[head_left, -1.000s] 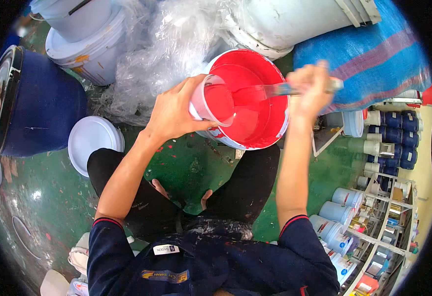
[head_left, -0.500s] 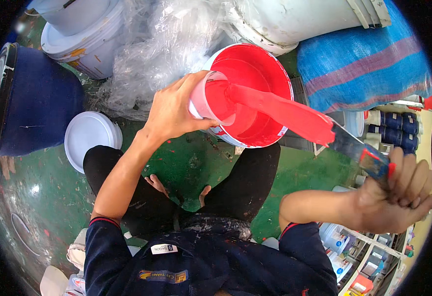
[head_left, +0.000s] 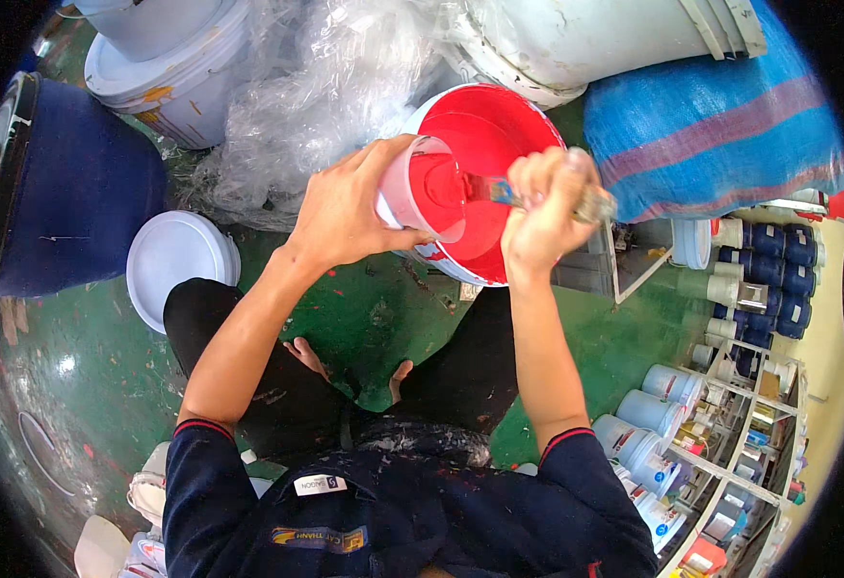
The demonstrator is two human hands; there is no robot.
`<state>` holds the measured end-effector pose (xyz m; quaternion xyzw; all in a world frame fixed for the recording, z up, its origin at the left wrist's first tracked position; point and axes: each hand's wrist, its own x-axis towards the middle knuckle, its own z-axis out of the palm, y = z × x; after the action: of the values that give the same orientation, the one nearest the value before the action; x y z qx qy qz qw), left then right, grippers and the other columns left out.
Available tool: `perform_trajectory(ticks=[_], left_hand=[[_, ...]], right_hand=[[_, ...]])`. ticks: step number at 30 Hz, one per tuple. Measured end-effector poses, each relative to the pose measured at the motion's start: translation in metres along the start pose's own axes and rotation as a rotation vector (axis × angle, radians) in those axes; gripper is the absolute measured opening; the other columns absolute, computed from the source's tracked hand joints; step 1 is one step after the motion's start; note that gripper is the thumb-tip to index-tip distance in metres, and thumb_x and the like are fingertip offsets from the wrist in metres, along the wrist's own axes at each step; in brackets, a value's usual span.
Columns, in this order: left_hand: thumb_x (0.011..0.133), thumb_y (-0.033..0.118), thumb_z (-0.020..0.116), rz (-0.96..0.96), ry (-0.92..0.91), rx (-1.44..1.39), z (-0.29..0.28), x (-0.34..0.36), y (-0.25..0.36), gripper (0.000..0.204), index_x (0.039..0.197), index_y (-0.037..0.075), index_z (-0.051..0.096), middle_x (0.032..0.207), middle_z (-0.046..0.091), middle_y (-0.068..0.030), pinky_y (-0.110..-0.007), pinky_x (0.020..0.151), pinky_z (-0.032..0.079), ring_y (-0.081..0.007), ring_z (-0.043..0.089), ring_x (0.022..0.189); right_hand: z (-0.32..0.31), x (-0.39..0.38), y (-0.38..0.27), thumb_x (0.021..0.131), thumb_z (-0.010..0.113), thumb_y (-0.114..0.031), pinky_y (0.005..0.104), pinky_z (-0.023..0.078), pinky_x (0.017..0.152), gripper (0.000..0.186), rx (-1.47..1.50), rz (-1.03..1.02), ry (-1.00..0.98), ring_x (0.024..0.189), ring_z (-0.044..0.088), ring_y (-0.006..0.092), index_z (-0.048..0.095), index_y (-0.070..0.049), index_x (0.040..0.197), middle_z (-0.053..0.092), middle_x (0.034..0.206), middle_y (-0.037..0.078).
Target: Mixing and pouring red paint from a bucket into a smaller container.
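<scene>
My left hand (head_left: 345,204) is closed round a clear plastic cup (head_left: 401,188), tilted so its mouth faces right. Red paint (head_left: 438,183) lies inside the cup. Gripped in my right hand (head_left: 549,217) is a flat-bladed spatula (head_left: 480,189) smeared with red; its tip is inside the cup's mouth. Both hands are over or beside a white bucket (head_left: 499,120) whose inner wall is coated in red paint. My right hand hides part of the bucket's right side.
Crumpled clear plastic film (head_left: 316,106) lies beyond the bucket. A dark blue drum (head_left: 90,193) and a white lid (head_left: 176,260) stand left. A blue woven sack (head_left: 711,125) is at the far right. Shelves (head_left: 730,472) with tubs line the right side.
My right hand has swung from the far right in to the cup, bringing the spatula's blade into its mouth. The long sheet of red paint on the blade no longer shows. My left hand has barely moved.
</scene>
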<state>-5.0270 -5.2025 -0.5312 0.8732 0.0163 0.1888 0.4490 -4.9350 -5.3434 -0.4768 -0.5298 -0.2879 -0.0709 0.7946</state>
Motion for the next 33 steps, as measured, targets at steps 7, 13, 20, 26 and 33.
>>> perform_trajectory(ticks=[7, 13, 20, 26, 33], left_hand=[[0.053, 0.039, 0.078, -0.038, -0.028, -0.021, -0.003, 0.000, 0.002, 0.081, 0.120, 0.009, 0.045, 0.107, 0.057, -0.0136, -0.039, 0.080, 0.048, -0.0325, 0.057, 0.095], [0.053, 0.039, 0.079, -0.004, -0.006, -0.017, -0.001, 0.000, 0.000, 0.081, 0.121, 0.009, 0.045, 0.107, 0.057, -0.0136, -0.039, 0.080, 0.048, -0.0322, 0.058, 0.095], [0.053, 0.039, 0.079, 0.039, 0.033, -0.017, 0.001, -0.001, -0.003, 0.082, 0.121, 0.007, 0.044, 0.106, 0.058, -0.0135, -0.039, 0.078, 0.048, -0.0323, 0.058, 0.093], [0.052, 0.039, 0.079, 0.066, 0.047, -0.012, 0.003, -0.001, -0.005, 0.083, 0.120, 0.007, 0.044, 0.106, 0.058, -0.0129, -0.039, 0.078, 0.048, -0.0320, 0.057, 0.094], [0.052, 0.038, 0.079, 0.020, 0.022, -0.024, 0.000, -0.002, -0.004, 0.082, 0.120, 0.009, 0.045, 0.105, 0.058, -0.0136, -0.039, 0.079, 0.047, -0.0323, 0.057, 0.094]], right_hand=[[-0.038, 0.066, -0.069, 0.092, 0.044, -0.020, 0.0242, 0.021, 0.043, 0.033, 0.021, 0.111, 0.021, 0.044, 0.022, 0.0060, 0.031, -0.014, 0.062, 0.024, 0.051, -0.005], [-0.020, 0.078, -0.173, 0.092, 0.037, -0.028, 0.0235, 0.021, 0.047, 0.036, -0.051, 0.036, -0.095, 0.044, 0.022, 0.0069, 0.032, -0.016, 0.059, 0.026, 0.052, -0.004], [0.003, 0.056, -0.198, 0.091, 0.031, -0.036, 0.0233, 0.027, 0.052, 0.037, 0.091, 0.077, -0.332, 0.046, 0.027, 0.0083, 0.030, -0.016, 0.059, 0.033, 0.057, -0.002], [0.017, 0.029, -0.138, 0.090, 0.045, -0.029, 0.0241, 0.022, 0.049, 0.037, 0.191, 0.011, -0.216, 0.046, 0.023, 0.0071, 0.034, -0.013, 0.059, 0.028, 0.055, -0.003], [0.013, 0.012, -0.010, 0.090, 0.047, -0.019, 0.0246, 0.023, 0.041, 0.028, 0.045, 0.039, -0.158, 0.043, 0.028, 0.0073, 0.038, -0.008, 0.066, 0.032, 0.051, -0.001]])
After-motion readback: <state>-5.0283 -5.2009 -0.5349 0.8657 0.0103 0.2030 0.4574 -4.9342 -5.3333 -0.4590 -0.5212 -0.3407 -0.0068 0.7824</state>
